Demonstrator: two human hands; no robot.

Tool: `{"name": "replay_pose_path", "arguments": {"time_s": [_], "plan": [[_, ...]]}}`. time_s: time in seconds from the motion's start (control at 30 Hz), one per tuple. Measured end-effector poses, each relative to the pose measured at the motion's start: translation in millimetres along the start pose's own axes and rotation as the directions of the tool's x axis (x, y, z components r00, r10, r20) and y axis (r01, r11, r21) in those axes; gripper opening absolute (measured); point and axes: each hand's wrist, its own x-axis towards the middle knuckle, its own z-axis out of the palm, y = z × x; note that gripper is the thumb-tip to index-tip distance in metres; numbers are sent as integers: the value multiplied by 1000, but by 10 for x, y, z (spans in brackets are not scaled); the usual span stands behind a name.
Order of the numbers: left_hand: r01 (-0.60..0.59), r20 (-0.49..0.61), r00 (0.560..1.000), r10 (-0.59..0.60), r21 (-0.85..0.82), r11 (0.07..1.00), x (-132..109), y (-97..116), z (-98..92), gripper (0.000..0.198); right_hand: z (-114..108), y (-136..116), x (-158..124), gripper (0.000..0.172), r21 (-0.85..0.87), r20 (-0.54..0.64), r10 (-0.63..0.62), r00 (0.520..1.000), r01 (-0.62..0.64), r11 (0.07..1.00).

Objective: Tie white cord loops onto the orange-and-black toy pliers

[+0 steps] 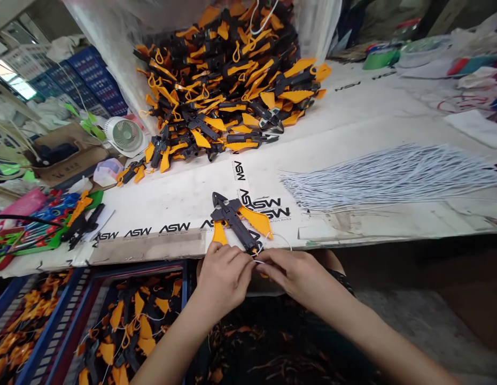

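A black and orange plastic tool [236, 220] lies at the near edge of the white table [352, 133], jaws pointing away from me. My left hand [224, 275] and my right hand [292, 270] meet at its handle end, fingers pinched on a thin white string [282, 238] that loops by the handle. A large heap of the same orange and black tools [228, 80] spills from a clear plastic bag at the back of the table. A bundle of white strings [393, 176] lies spread to the right.
Blue crates [92, 321] below the table's near left edge hold more of the tools with strings. A small white fan [125, 136], a cardboard box [68, 155] and coloured clutter sit at the left. Tape rolls and papers lie far right.
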Motion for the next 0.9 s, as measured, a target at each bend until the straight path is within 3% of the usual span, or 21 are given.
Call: {"name": "replay_pose_path", "arguments": {"time_s": [0.07,0.1,0.17,0.23,0.3,0.33,0.37,0.43,0.5,0.53,0.57,0.63,0.73,0.83,0.9], "plan": [[236,47,971,-234,-345,908,-35,41,-4,24,-21,-21,-29,17,23,-81,-43,996,45,999],[347,104,932,-346,-524,778,-54,57,9,26,-24,-33,-38,18,26,-118,-72,990,75,997],[476,249,834,-492,-775,415,-88,80,64,30,-8,-60,-49,19,44,-182,-117,976,127,991],[468,337,770,-542,-876,120,-112,100,138,34,36,-87,-58,18,94,-243,-100,965,126,988],[396,314,755,-576,-918,19,-121,123,196,34,89,-114,-69,17,183,-275,-20,961,73,980],[369,271,761,-589,-928,51,-121,134,212,32,111,-126,-74,17,235,-271,33,962,33,971],[350,205,778,-593,-926,139,-119,141,215,30,127,-135,-77,17,292,-254,94,963,-16,956],[293,3,845,-534,-839,459,-111,142,188,23,140,-138,-74,20,430,-179,218,959,-124,895],[160,-206,925,-319,-549,821,-97,117,126,17,135,-114,-62,30,573,-50,322,945,-237,784],[68,-266,949,-167,-346,936,-88,97,89,15,130,-93,-54,36,630,21,358,934,-290,721],[-28,-282,959,-15,-147,989,-78,72,52,14,126,-70,-49,42,670,90,382,920,-340,660],[-190,-214,953,216,135,973,-56,17,-12,16,121,-24,-42,47,709,181,427,886,-418,568],[-343,-102,921,377,250,906,-29,-51,-54,17,112,11,-40,43,719,244,481,842,-490,493],[-358,-145,908,393,218,908,-15,-63,-17,16,105,-2,-27,39,726,279,485,829,-513,459],[-281,-232,924,306,136,950,-7,-28,38,10,114,-22,-17,39,739,246,486,839,-487,466]]}}
